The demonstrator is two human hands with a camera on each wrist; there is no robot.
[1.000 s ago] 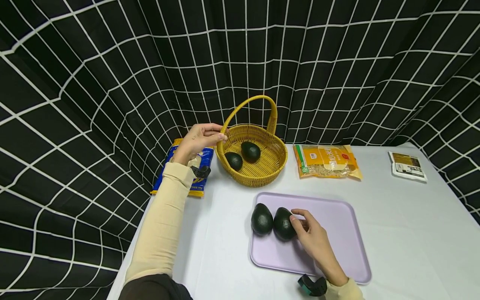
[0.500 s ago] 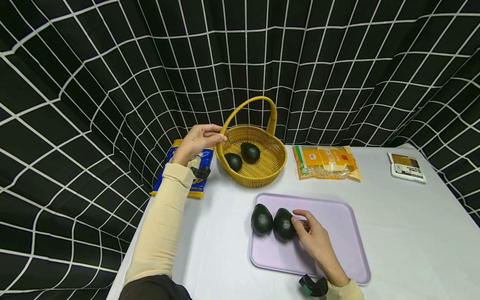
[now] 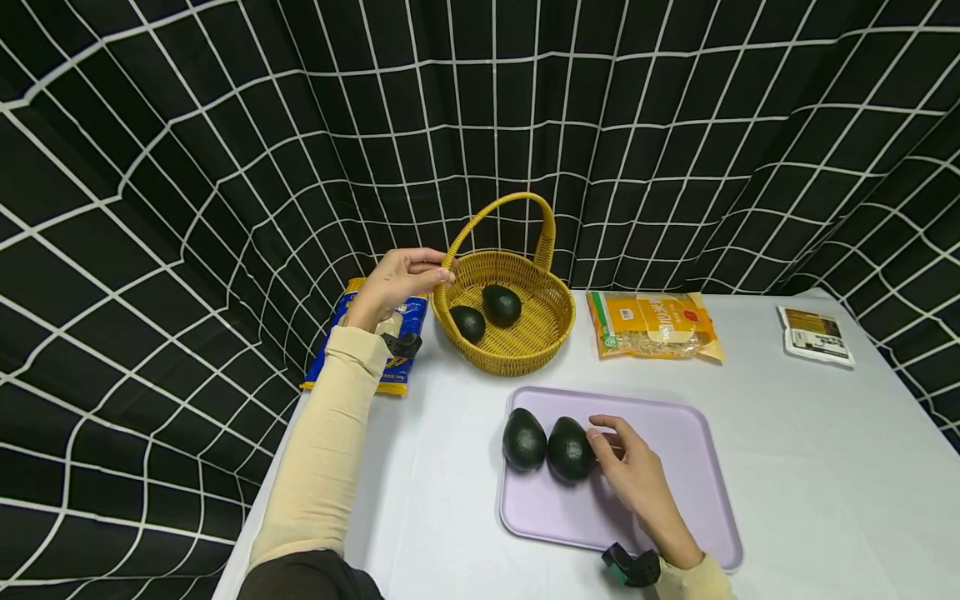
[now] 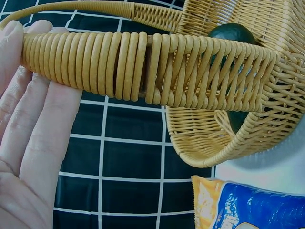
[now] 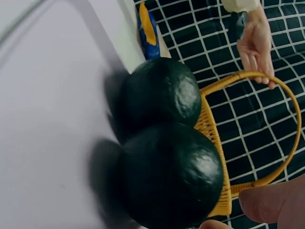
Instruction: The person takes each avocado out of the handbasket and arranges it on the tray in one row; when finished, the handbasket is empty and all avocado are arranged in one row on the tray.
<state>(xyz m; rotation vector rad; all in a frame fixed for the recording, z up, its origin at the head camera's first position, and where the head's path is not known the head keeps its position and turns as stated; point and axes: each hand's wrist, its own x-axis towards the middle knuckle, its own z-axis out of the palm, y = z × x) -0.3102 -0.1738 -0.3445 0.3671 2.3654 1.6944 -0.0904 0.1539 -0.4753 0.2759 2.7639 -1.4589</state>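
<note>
My left hand (image 3: 395,283) pinches the handle of the yellow wicker basket (image 3: 517,364) between thumb and fingers; the left wrist view shows the fingers (image 4: 50,129) under the handle (image 4: 86,64). Inside the basket lie two dark green avocados, one (image 3: 502,305) beside the other (image 3: 468,323). Two more sit side by side on a lilac tray (image 3: 675,467): a left avocado (image 3: 524,439) and a right avocado (image 3: 569,451). My right hand (image 3: 633,475) is at the right side of that second one, fingers relaxed. From the right wrist, the thumb (image 5: 262,202) appears apart from the fruit.
A blue and yellow packet (image 3: 405,333) lies left of the basket, partly under my left forearm. Right of the basket is an orange packet (image 3: 652,325), with a small white and brown sachet (image 3: 815,335) farther right. A black gridded curtain (image 3: 645,125) hangs behind the white table (image 3: 442,500).
My right hand has shifted slightly to the right, its fingers coming away from the right avocado, which stays on the tray. The left hand and basket look the same.
</note>
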